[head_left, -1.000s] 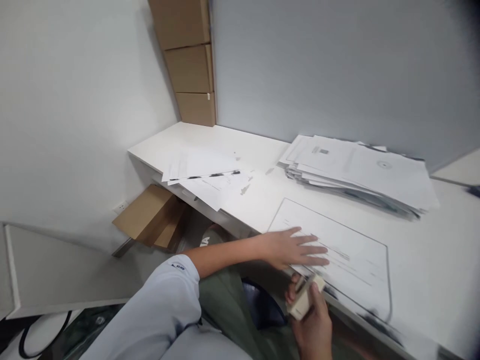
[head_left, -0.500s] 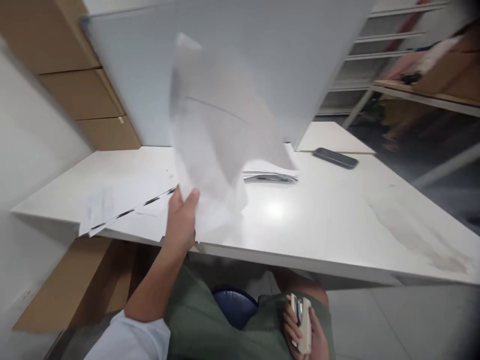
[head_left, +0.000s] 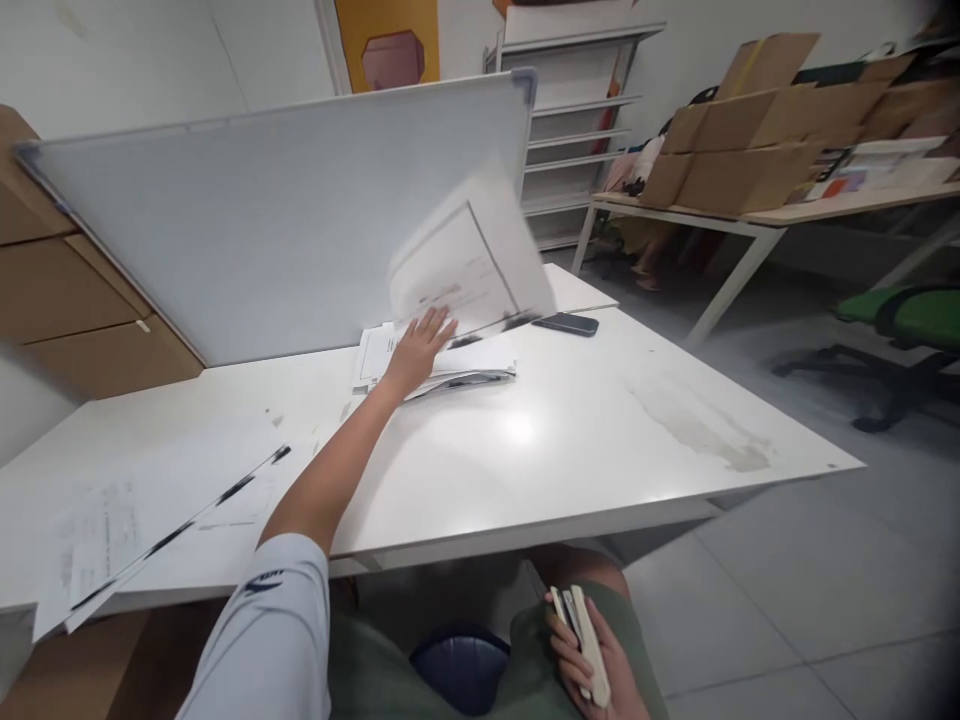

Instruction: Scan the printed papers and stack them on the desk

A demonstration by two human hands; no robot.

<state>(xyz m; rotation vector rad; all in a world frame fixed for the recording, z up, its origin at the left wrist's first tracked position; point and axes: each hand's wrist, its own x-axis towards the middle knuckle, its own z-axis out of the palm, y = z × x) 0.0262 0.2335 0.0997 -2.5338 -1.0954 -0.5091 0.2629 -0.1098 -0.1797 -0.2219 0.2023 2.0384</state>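
Note:
At the far side of the desk my left hand (head_left: 420, 350) has its outstretched fingers over the lower left part of a printed sheet of paper (head_left: 480, 270); the thumb is hidden. The sheet stands tilted in the air, blurred at its edges, above a stack of papers (head_left: 472, 380). Low in the view, over my right thigh, my right hand (head_left: 592, 660) is wrapped around a cream stapler (head_left: 581, 640). More printed sheets (head_left: 165, 520) lie at the left of the desk, their front corners jutting over its edge.
A whiteboard (head_left: 285, 220) stands along the back of the white desk (head_left: 585, 430), beside cardboard boxes (head_left: 112, 370). A dark phone (head_left: 568, 323) lies behind the stack. To the right are a table with boxes (head_left: 750, 150), a person partly hidden behind it, and a green chair (head_left: 900, 320).
My left hand has moved away from me with the sheet, from the desk's front edge to above the stack. The view has turned right. My right hand still holds the stapler.

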